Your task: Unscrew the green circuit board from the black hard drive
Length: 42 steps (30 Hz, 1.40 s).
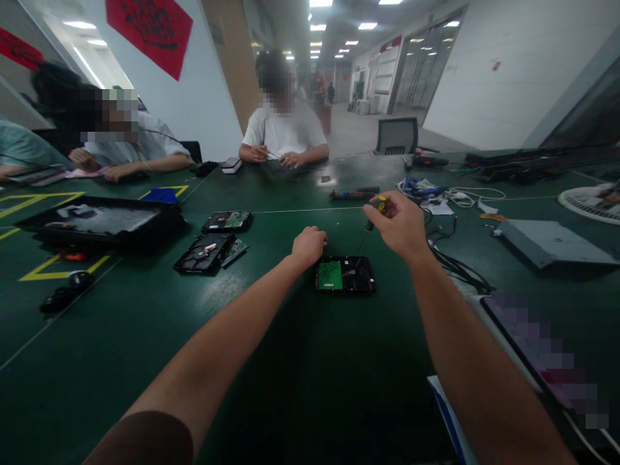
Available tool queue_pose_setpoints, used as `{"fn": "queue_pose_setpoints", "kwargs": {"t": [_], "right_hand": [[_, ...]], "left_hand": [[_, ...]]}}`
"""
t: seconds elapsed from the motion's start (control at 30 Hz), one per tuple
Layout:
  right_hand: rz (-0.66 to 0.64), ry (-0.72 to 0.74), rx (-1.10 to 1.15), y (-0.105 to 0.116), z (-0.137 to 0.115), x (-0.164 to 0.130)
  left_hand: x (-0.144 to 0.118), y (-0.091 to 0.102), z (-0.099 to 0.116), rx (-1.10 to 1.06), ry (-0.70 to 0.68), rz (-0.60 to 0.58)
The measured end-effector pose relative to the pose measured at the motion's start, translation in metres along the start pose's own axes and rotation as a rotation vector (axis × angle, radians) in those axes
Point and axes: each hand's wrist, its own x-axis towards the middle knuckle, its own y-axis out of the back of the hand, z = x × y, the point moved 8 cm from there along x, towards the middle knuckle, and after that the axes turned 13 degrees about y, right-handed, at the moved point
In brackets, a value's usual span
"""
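A hard drive (358, 276) with a green circuit board (330, 276) on its left part lies flat on the dark green table. By its far left corner rests my left hand (309, 247), its fingers curled; whether they grip anything is hidden. My right hand (402, 226) is closed around the yellow and black handle of a screwdriver (382, 205), above and to the right of the drive. The thin shaft slants down to the drive's far edge; I cannot tell if the tip touches a screw.
Left of my hands lie another hard drive (227, 221), an opened drive casing (203, 253) and a loose circuit board (235, 252). Farther left is a large black tray (101, 223). Cables (455, 265) and a grey metal box (557, 242) lie right. Opposite sits a person (285, 132).
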Motion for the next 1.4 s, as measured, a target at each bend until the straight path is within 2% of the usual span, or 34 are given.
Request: {"fn": "queue_pose_setpoints", "kwargs": {"t": [0.4,0.6,0.9,1.27,1.4], "right_hand": [[0.005,0.006,-0.006,0.000,-0.002,0.000],[-0.007,0.002,-0.012,0.000,-0.002,-0.001],[-0.002,-0.010,-0.003,-0.002,0.004,-0.001],[-0.021,-0.008,-0.036,-0.006,0.001,-0.002],[-0.017,-0.006,-0.032,-0.003,-0.003,-0.001]], "left_hand": [[0.011,-0.008,0.001,0.024,0.005,-0.035],[0.017,-0.005,0.008,0.032,-0.062,-0.049],[0.030,0.004,-0.012,-0.035,-0.029,-0.050],[0.032,-0.007,-0.002,-0.116,-0.127,-0.098],[0.034,-0.002,-0.007,-0.151,-0.104,-0.079]]}}
